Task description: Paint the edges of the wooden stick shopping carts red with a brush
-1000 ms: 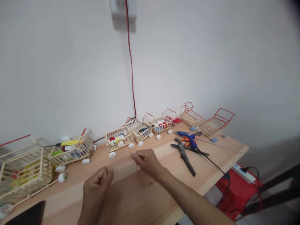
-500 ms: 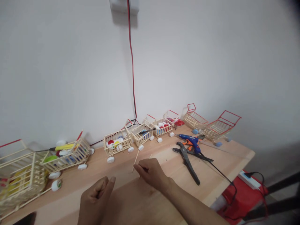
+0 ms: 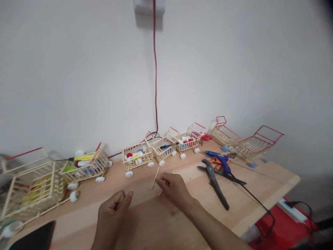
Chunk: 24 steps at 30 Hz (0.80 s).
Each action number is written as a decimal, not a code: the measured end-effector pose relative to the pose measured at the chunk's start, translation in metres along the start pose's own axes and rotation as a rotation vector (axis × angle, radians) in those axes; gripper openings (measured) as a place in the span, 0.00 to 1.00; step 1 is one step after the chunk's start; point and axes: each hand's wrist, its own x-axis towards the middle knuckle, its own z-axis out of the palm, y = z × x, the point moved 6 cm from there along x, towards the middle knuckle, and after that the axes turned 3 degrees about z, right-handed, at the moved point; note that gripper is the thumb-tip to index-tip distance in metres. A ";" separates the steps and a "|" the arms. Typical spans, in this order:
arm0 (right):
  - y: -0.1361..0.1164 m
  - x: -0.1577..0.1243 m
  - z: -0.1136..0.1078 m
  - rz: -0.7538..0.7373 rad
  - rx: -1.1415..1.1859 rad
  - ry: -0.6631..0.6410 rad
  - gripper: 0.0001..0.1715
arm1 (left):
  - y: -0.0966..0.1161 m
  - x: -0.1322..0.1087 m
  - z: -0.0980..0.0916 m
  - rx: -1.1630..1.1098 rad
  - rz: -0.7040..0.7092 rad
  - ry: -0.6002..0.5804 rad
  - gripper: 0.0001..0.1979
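The right hand [image 3: 175, 189] hides most of a stick [image 3: 160, 193], so any grip cannot be told. The frame cuts off a wall socket [image 3: 149, 5] and a dark object [image 3: 33, 238].

Bright, flat, diffuse light, seemingly from above: the socket [image 3: 149, 6] throws a soft shadow straight down at 12 o'clock. White wall [image 3: 78, 69] is pale and low in contrast, no hard glare. Table [image 3: 260, 184] goes darker at 6 o'clock, soft-edged shade near the right hand [image 3: 175, 189]. Corner darkening and a dark smear at 1 o'clock. Strong wide-angle stretch: cart [image 3: 33, 187] skewed at 8 o'clock. Fine detail soft, slight blur throughout.
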 end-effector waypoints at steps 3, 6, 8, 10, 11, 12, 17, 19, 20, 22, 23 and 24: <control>0.000 -0.001 0.002 0.011 -0.012 -0.021 0.24 | 0.002 0.003 -0.002 0.002 -0.003 0.012 0.23; -0.002 -0.002 0.001 0.000 -0.007 -0.033 0.24 | 0.004 0.007 -0.005 -0.001 -0.005 0.038 0.22; -0.001 -0.002 -0.003 0.006 0.000 -0.014 0.25 | 0.006 0.008 -0.004 -0.013 -0.015 0.000 0.20; 0.004 -0.001 -0.009 0.025 0.009 0.019 0.25 | 0.008 0.010 -0.005 -0.027 -0.024 -0.005 0.19; 0.006 0.000 -0.013 0.039 0.013 0.036 0.25 | 0.009 0.011 -0.005 -0.030 -0.031 -0.006 0.18; 0.009 0.001 -0.016 0.052 0.015 0.052 0.25 | 0.009 0.011 -0.005 -0.034 -0.037 -0.006 0.17; 0.015 0.002 -0.024 0.086 0.019 0.094 0.23 | 0.006 0.012 -0.003 -0.074 -0.053 -0.022 0.14; 0.015 0.004 -0.024 0.083 0.029 0.090 0.23 | 0.006 0.012 -0.003 -0.081 -0.073 -0.042 0.11; 0.014 0.005 -0.023 0.079 0.037 0.084 0.23 | 0.006 0.012 -0.002 -0.080 -0.083 -0.054 0.09; 0.013 0.008 -0.021 0.067 0.052 0.072 0.23 | 0.007 0.012 -0.003 -0.074 -0.090 -0.070 0.05; 0.012 0.010 -0.021 0.062 0.056 0.067 0.24 | 0.007 0.012 -0.004 -0.071 -0.088 -0.074 0.04; 0.011 0.011 -0.020 0.056 0.058 0.062 0.23 | 0.007 0.011 -0.003 -0.068 -0.083 -0.083 0.03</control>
